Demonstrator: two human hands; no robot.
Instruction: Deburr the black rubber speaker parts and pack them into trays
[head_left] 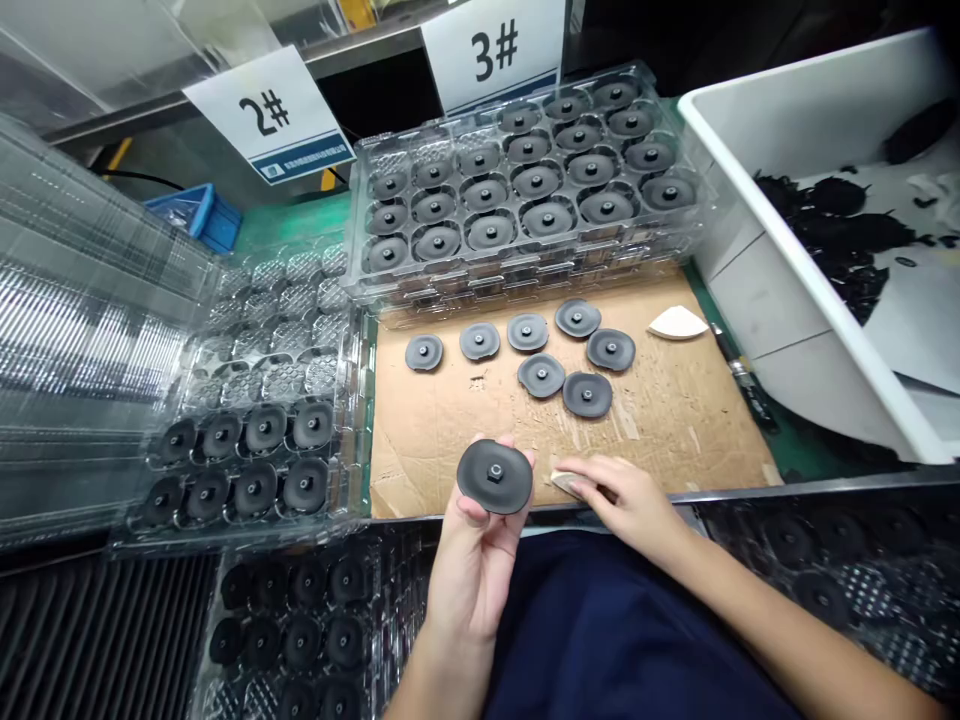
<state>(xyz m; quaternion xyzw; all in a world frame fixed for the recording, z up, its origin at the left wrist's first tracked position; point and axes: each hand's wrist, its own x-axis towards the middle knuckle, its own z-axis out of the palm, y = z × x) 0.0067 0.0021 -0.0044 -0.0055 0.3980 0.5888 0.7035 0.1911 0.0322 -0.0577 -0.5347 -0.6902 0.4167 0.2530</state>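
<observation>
My left hand (472, 560) holds a round dark grey rubber disc (495, 477) with a small hub in its middle, fingers closed round its edge, above the near edge of a cardboard sheet (675, 420). My right hand (619, 495) rests on the cardboard just to the right, fingers pressed on a small pale wedge-shaped piece (564, 482). Several more discs (540, 374) lie loose on the cardboard farther back.
A stack of clear blister trays (525, 180) filled with discs stands behind the cardboard. A partly filled clear tray (255, 460) sits at the left. A white bin (787, 300) with black scraps is at the right, a white wedge (676, 323) and a knife (746, 385) beside it.
</observation>
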